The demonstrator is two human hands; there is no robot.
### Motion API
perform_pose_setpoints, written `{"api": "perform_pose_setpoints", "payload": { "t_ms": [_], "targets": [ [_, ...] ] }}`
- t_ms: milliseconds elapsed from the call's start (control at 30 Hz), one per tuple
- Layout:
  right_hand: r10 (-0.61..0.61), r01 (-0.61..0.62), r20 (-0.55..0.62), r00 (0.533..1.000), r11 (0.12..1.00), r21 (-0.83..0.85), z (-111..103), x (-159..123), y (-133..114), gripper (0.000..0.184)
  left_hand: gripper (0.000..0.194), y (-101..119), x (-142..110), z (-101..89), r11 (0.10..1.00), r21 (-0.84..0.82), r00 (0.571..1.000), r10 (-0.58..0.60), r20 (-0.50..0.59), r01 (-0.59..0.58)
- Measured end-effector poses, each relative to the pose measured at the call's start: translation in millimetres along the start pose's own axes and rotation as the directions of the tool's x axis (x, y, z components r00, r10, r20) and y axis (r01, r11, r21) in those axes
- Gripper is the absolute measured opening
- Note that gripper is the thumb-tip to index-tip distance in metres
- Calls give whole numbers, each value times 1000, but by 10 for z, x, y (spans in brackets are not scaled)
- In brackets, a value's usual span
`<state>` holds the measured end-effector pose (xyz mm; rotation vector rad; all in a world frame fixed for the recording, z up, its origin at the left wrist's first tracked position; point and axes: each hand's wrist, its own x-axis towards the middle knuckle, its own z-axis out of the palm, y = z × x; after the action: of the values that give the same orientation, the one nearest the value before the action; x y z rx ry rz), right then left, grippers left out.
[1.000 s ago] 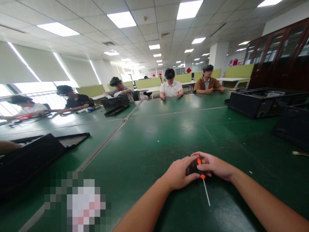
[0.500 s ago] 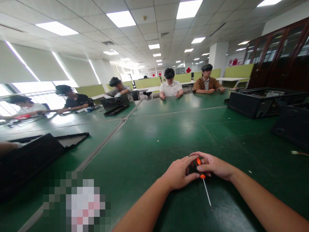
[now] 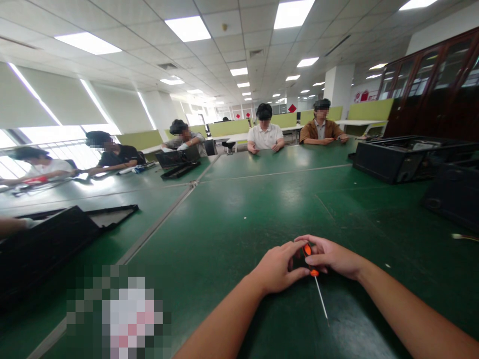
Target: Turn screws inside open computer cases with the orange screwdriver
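Observation:
A screwdriver (image 3: 313, 272) with an orange and black handle is held between my two hands above the green table (image 3: 232, 224). Its thin metal shaft points down and toward me. My left hand (image 3: 279, 267) closes on the handle from the left, fingertips at its top end and thumb near its lower part. From the other side, my right hand (image 3: 335, 257) grips the same handle, its thumb lying across the front. Part of the handle is hidden by my fingers.
Black computer cases (image 3: 396, 159) stand at the right, with a cable end (image 3: 458, 236) nearby. Another black case (image 3: 56, 244) lies at the left, a person's arm (image 3: 13, 227) reaching into it. Several people sit around the table. A blurred-out pale item (image 3: 129, 314) is at the lower left.

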<state>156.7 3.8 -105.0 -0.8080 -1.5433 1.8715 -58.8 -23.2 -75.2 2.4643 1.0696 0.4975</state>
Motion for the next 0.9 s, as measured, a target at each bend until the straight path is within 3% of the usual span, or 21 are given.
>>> {"api": "perform_pose_setpoints", "payload": {
  "t_ms": [900],
  "targets": [
    [-6,6,13,1000,1000,14,-2,-2,10,68,65,5,-3,-10,1000,-12,1000,9,0,-9]
  ]
}}
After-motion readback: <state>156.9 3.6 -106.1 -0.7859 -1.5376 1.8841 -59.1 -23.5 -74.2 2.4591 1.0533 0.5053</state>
